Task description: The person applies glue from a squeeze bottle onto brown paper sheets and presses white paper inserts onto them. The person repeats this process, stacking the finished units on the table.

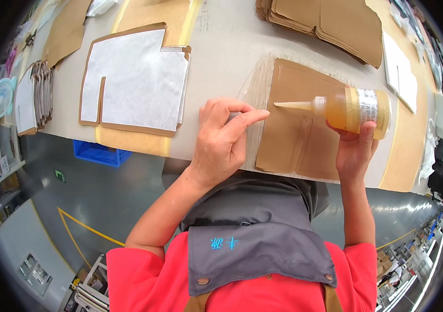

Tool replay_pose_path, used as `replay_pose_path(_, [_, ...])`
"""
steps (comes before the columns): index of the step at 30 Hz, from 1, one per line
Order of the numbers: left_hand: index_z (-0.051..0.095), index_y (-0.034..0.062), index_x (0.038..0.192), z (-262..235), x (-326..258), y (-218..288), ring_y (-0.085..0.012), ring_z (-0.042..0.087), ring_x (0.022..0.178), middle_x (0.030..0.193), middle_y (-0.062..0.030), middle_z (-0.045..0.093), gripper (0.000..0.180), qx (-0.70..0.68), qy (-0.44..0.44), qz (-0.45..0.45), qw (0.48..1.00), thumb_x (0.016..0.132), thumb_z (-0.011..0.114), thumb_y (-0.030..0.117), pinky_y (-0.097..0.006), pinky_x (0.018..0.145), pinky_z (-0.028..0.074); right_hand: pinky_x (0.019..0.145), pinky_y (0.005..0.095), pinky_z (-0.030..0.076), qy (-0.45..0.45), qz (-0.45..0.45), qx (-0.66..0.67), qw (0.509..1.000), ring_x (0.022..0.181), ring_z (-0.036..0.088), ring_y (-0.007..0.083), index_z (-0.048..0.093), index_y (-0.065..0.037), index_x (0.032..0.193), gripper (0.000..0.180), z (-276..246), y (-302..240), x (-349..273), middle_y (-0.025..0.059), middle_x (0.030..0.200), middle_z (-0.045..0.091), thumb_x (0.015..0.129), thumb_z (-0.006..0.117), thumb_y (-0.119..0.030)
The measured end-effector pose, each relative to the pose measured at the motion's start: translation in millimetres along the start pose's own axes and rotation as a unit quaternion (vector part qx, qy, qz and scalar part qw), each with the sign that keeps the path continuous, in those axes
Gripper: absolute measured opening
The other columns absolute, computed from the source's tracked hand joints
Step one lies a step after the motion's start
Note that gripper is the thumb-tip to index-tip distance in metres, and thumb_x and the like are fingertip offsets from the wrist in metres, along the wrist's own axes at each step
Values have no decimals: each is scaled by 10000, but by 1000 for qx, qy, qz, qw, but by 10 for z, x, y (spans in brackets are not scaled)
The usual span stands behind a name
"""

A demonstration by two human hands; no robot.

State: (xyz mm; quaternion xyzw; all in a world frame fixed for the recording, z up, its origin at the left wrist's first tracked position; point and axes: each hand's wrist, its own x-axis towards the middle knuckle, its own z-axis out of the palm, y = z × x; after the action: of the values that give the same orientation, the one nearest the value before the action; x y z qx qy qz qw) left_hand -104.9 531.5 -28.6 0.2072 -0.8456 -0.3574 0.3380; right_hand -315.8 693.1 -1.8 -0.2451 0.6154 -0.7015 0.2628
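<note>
My right hand (pixel 354 156) grips a squeeze bottle (pixel 340 108) of amber liquid, tilted nearly level, with a long pale nozzle pointing left. Tape and a printed label wrap the bottle's base. Beneath it a brown cardboard piece (pixel 284 140) lies flat near the table's front edge, partly hidden by the bottle and my right hand. My left hand (pixel 219 140) is closed in a pinch just left of the nozzle tip, above the board's left edge. Whether anything sits between its fingertips is too small to tell.
A slotted cardboard piece faced with white sheet (pixel 138 83) lies on the table (pixel 221 47) at left. Stacked brown boards (pixel 325 23) are at the back right, near a white slotted piece (pixel 399 73). More pieces (pixel 36 96) stand at far left. A blue crate (pixel 99 153) shows below the edge.
</note>
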Motion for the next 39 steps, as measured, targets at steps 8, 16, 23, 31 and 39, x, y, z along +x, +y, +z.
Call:
replay_pose_path(8, [747,104,1041,-4,15,31,-230,553,891,961,-51,608,456,17,6,6,1000,742,535,-166,-324,746,454,1026,425,479,-9,16,49,999,1285,526,280,365,-13,1459,721,-47,-5,-320,207,1418,504,956,638,-452])
replay_pose_path(16, [731,139,1055,11,-18,-1,-237,546,926,972,-28,609,472,10,13,9,1000,718,564,-145,-362,837,416,1097,453,410,-7,33,22,999,1326,487,329,353,-7,1460,907,-12,-47,-599,251,1415,491,841,738,-545])
replay_pose_path(23, [755,101,1018,11,15,35,-227,562,885,951,-53,613,444,32,24,25,999,751,526,-169,-318,723,474,1091,488,420,-11,5,-53,999,1315,489,320,360,-42,1414,1052,-22,-51,-757,201,1368,522,697,777,-689])
replay_pose_path(31, [757,102,1011,19,7,41,-221,567,892,960,-50,618,437,45,22,26,998,762,523,-170,-312,718,476,1027,565,474,-8,-31,-54,998,1236,535,343,295,-82,1391,1112,-209,-80,-859,197,1314,536,621,840,-671])
replay_pose_path(39, [750,90,1036,-12,-5,26,-200,579,894,991,-61,614,442,53,1,13,999,782,509,-181,-289,682,475,1043,522,472,156,57,108,980,1281,511,343,343,-61,1455,952,-561,-189,-1054,219,1438,472,785,767,-589])
